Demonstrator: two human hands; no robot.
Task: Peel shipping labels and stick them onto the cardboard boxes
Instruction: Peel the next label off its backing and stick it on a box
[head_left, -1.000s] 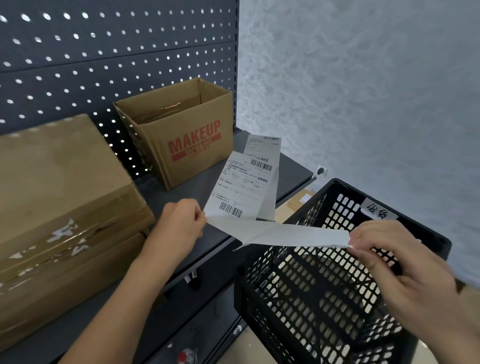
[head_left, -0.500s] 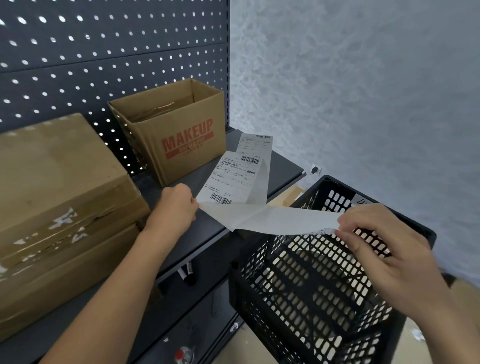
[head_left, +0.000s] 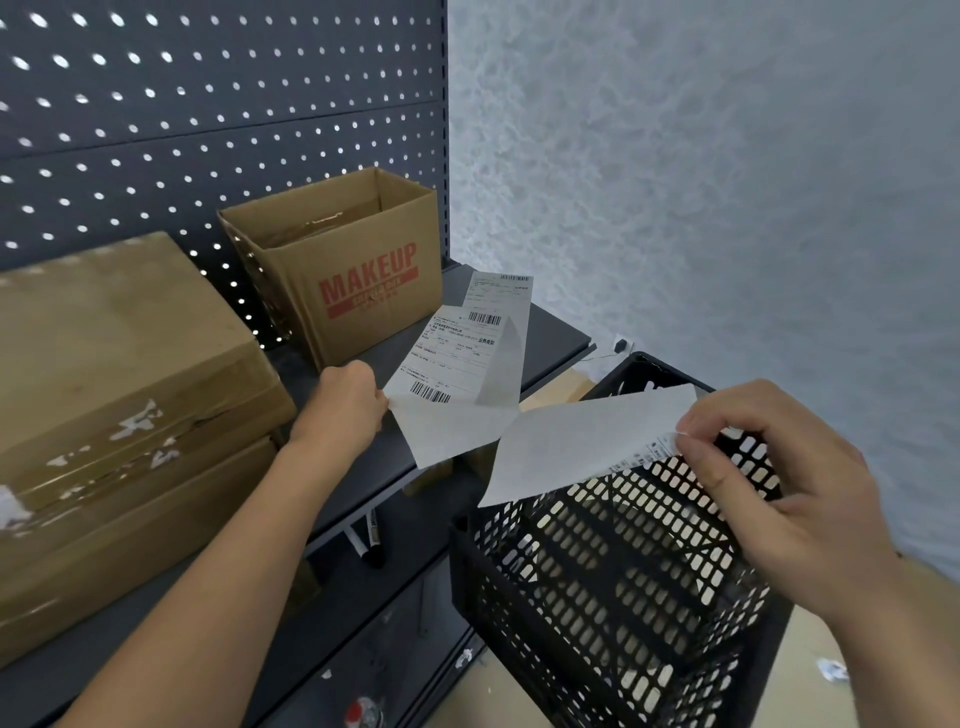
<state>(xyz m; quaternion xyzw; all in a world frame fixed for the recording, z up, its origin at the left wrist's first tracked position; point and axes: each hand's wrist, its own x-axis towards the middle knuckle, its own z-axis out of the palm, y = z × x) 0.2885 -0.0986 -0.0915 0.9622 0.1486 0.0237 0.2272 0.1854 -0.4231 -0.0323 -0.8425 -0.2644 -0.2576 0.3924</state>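
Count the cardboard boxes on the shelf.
3. The open MAKEUP box stands at the back; two closed boxes are stacked left, the upper box on the lower box. Under the shelf, cardboard may be another.

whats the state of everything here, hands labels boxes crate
left hand, pinching the label strip's lower edge
right hand, pinching the peeled label's corner
label strip, held up, printed side showing
peeled label, lifted off the strip or nearly, blank side showing
MAKEUP box, upright, open at the top
large cardboard box, closed and taped
black crate, upright, open-topped
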